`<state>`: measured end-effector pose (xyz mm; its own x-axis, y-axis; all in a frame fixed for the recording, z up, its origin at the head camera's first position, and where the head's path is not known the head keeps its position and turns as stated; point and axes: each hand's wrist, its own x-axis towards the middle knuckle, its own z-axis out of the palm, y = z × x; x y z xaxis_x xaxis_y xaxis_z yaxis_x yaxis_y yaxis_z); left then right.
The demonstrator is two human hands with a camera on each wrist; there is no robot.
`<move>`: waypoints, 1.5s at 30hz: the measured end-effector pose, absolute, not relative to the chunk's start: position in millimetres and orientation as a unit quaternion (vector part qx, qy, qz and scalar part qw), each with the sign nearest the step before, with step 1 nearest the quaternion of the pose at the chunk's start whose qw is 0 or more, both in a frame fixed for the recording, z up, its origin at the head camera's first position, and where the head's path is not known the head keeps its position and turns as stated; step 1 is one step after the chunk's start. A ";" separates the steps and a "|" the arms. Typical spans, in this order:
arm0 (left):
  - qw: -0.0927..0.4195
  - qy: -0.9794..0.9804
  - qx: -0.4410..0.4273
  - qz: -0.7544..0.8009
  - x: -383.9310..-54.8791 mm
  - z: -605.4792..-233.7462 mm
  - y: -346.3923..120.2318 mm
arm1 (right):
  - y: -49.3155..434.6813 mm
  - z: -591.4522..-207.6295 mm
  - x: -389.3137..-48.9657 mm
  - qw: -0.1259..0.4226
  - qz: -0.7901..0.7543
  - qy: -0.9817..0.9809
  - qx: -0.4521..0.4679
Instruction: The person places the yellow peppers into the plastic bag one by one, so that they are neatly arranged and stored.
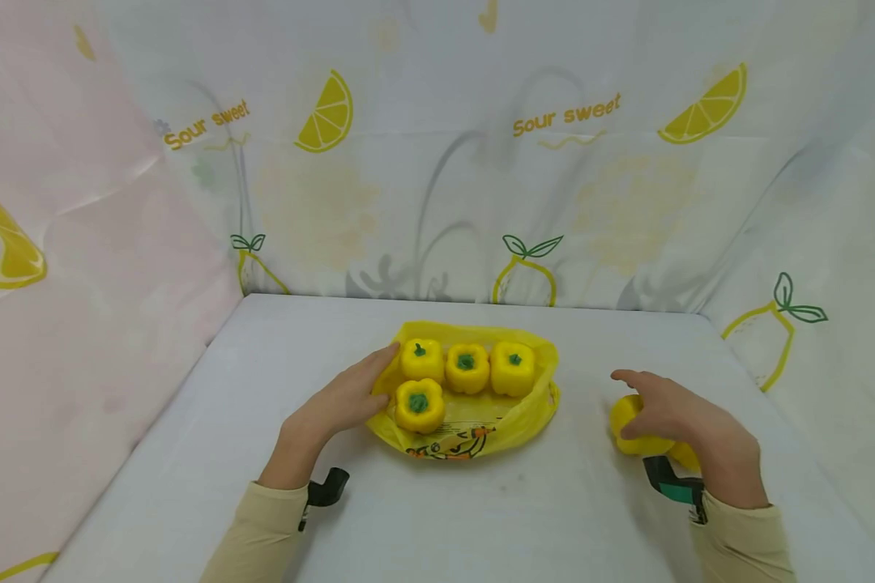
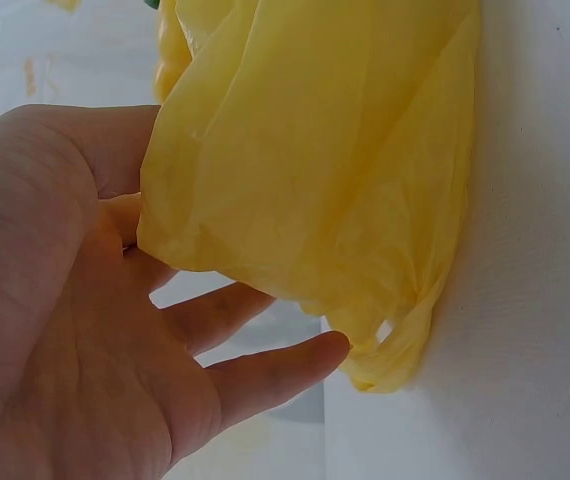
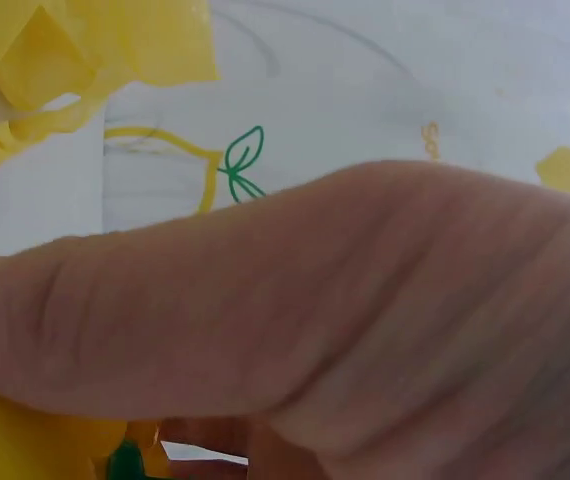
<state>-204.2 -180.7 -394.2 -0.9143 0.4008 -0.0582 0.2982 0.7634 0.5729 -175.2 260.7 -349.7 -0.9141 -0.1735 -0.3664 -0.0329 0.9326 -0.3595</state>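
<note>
A yellow plastic bag (image 1: 521, 429) lies spread on the table, its mouth facing up. Several yellow bell peppers with green stems sit in it, including a front pepper (image 1: 430, 417). Against the bag's left rim rests my left hand (image 1: 335, 402), fingers extended; in the left wrist view, the yellow plastic (image 2: 335, 150) hides the thumb tip and some fingertips. To the right of the bag, my right hand (image 1: 681, 417) grips a yellow bell pepper (image 1: 630, 441), thumb across its near side. Its far fingers are mostly hidden. Another yellow pepper (image 1: 685, 456) shows partly behind this hand.
Under everything is a white table (image 1: 525, 526). A lemon-print cloth (image 1: 437, 186) hangs behind and along both sides. One of the bag's handle loops (image 1: 554, 395) lies at its right side. Dark wrist mounts (image 1: 328, 487) stick out from both sleeves.
</note>
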 end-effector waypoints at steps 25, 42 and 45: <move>0.088 0.935 0.185 0.290 -205.6 -396.7 -181.7 | 256.5 -350.4 -178.8 0.188 -0.156 0.969 -0.037; 0.092 0.936 0.185 0.286 -205.2 -396.2 -181.9 | 235.4 -337.2 -174.2 0.040 -0.238 0.964 -0.106; 0.093 0.937 0.185 0.283 -205.5 -395.6 -181.9 | 222.1 -334.7 -170.8 -0.024 -0.255 0.959 -0.121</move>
